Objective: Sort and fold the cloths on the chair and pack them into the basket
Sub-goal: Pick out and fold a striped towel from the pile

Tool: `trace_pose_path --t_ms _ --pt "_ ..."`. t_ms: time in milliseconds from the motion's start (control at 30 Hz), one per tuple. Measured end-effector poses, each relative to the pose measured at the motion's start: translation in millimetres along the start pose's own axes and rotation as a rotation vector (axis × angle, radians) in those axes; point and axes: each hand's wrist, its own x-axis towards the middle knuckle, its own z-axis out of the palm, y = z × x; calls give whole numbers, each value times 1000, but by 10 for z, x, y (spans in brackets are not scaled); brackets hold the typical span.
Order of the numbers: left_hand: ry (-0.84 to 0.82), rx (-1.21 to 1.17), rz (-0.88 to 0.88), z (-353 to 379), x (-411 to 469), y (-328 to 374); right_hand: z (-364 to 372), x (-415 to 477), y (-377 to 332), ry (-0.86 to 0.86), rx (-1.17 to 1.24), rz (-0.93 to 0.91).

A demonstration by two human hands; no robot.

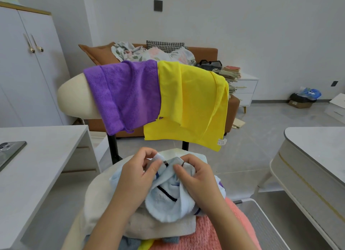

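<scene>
A cream chair (74, 94) stands before me with a purple cloth (123, 94) and a yellow cloth (188, 106) draped side by side over its backrest. On the seat lies a heap of cloths: a beige one (160, 226), a pink fluffy one (209, 233) and others beneath. Above the heap, my left hand (138, 177) and my right hand (196, 177) both pinch the top edge of a crumpled light blue cloth with dark stripes (164, 199). A white basket (261, 223) shows in part at the lower right.
A white desk (37, 175) with a phone (9, 152) is on the left. A grey-topped table (317, 156) stands on the right. Behind the chair are a brown sofa (203, 53) with bedding, a white drawer unit (244, 89) and a wardrobe (24, 63).
</scene>
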Motion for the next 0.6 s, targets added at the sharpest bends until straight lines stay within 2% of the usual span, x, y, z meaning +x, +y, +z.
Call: trace_pose_path --t_ms 167,333,600 --pt "53 97 8 -85 18 -3 -6 -16 -54 60 58 -38" --pt "43 120 81 -86 -4 151 33 -46 -71 -128 -12 -99" --pt "-125 105 57 -123 -38 252 52 -23 -23 37 -47 -93"
